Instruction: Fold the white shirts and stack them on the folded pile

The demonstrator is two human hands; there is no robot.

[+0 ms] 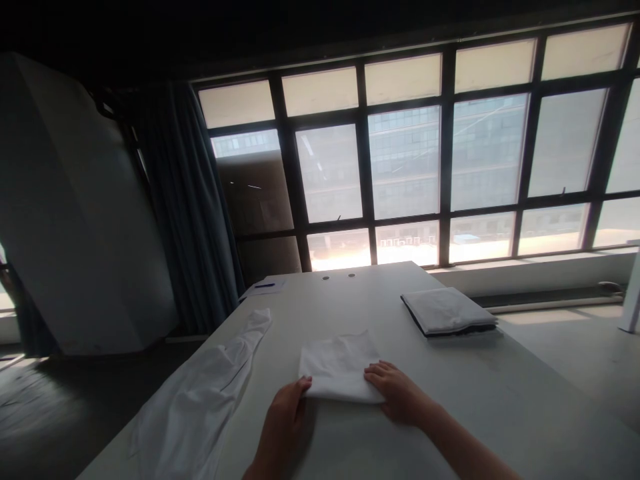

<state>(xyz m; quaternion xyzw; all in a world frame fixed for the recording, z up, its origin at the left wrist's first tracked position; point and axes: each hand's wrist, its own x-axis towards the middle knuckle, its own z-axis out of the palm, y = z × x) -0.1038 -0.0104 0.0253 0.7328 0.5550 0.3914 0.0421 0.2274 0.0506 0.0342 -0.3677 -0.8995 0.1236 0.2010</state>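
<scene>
The folded white cloth square (340, 368) lies flat on the pale grey table top (493, 400), between both hands. The left hand (286, 419) sits at the cloth's left edge, its fingers curled against the fold; whether it pinches the fabric cannot be determined. The right hand (395, 393) is open and nearly flat, its fingertips resting on the cloth's right corner, gripping nothing. Good practice at this position: keep pressure even and edges square; no bunching is visible along the near edge. To the left lies a long white garment (200, 400), spread lengthwise. Farther off, a folded white garment (447, 311) rests on dark fabric (440, 333), and a blue pen (265, 285) lies on a paper sheet (277, 288).
</scene>
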